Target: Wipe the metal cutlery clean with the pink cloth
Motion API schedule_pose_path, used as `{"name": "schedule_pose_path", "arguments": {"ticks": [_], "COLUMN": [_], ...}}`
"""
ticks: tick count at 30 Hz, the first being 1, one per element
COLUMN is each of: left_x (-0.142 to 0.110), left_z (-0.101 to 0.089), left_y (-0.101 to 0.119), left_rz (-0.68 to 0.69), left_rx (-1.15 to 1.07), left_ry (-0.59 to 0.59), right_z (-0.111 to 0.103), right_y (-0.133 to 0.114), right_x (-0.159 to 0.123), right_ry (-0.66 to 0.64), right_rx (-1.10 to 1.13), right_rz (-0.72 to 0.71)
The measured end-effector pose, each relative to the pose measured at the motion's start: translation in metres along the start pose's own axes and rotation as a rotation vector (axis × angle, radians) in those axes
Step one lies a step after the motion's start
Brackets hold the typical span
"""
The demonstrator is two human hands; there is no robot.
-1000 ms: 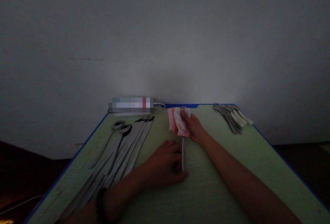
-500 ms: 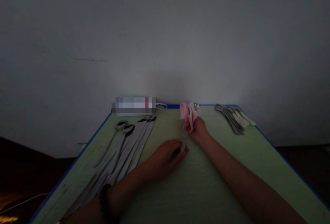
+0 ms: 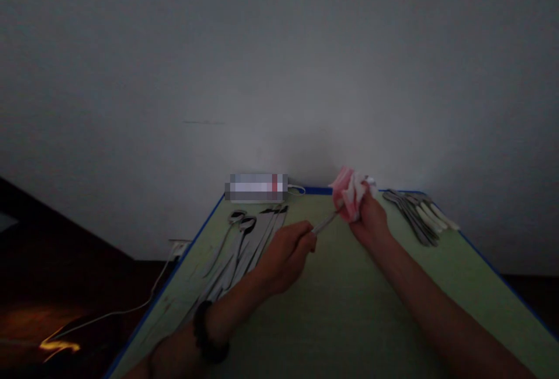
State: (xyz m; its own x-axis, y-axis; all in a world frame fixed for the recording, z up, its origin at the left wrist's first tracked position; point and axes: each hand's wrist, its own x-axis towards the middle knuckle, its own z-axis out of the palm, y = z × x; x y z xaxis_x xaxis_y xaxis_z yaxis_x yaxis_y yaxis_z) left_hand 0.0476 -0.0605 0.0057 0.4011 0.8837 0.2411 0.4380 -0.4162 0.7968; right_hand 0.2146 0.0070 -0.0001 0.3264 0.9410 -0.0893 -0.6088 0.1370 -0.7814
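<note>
My left hand [image 3: 286,251] is closed round the handle end of a slim metal utensil [image 3: 324,225], lifted above the green table [image 3: 340,315]. The utensil slants up to the right into a pink and white cloth [image 3: 350,192]. My right hand [image 3: 370,220] grips that cloth, bunched round the utensil's far end, which is hidden inside it. Both hands hover near the back middle of the table.
A row of long metal utensils [image 3: 244,245] lies on the table's left side. A small pile of spoons with pale handles [image 3: 419,210] sits at the back right. A white box [image 3: 257,188] rests at the back edge by the wall; a cable [image 3: 131,309] trails off left.
The utensil was lying flat on the table under my left hand; both hands have since lifted it and tilted it. The cloth has slid to its far end. The view has shifted left.
</note>
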Motion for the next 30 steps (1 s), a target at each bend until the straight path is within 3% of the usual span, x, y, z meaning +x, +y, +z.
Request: {"name": "schedule_pose_path", "arguments": {"ticks": [3,6,8,12,15,18,20,22,26,30], "left_x": [0.000,0.004,0.012,0.036,0.050,0.056,0.058,0.057,0.053,0.047], "left_z": [-0.032,-0.061,-0.077,-0.091,-0.083,-0.071,-0.069,-0.071,-0.080,-0.082], "left_y": [0.016,0.027,0.030,0.026,0.018,0.014,0.016,0.021,0.032,0.043], "left_rz": [0.078,0.055,-0.014,-0.151,-0.273,-0.287,-0.212,-0.158,-0.183,-0.196], "left_rx": [-0.071,-0.129,-0.071,0.266,0.460,0.459,0.392,0.316,0.193,0.217], "left_ry": [0.099,0.162,0.133,0.078,0.156,0.059,-0.059,-0.107,-0.051,-0.011], "right_z": [0.004,-0.001,-0.006,0.000,0.011,0.014,0.011,0.009,0.020,0.044], "right_y": [-0.044,-0.088,-0.109,-0.118,-0.112,-0.112,-0.114,-0.116,-0.105,-0.078], "right_x": [-0.006,-0.015,-0.015,-0.005,0.004,0.011,0.014,0.016,0.015,0.012], "right_ry": [-0.224,-0.470,-0.591,-0.866,-0.933,-0.849,-0.756,-0.618,-0.253,-0.072], "right_rx": [-0.097,-0.421,-0.674,-1.225,-1.331,-1.325,-1.279,-1.167,-0.737,-0.275], "right_rz": [0.002,0.046,0.024,-0.004,-0.089,-0.167,-0.170,-0.163,-0.204,-0.136]}}
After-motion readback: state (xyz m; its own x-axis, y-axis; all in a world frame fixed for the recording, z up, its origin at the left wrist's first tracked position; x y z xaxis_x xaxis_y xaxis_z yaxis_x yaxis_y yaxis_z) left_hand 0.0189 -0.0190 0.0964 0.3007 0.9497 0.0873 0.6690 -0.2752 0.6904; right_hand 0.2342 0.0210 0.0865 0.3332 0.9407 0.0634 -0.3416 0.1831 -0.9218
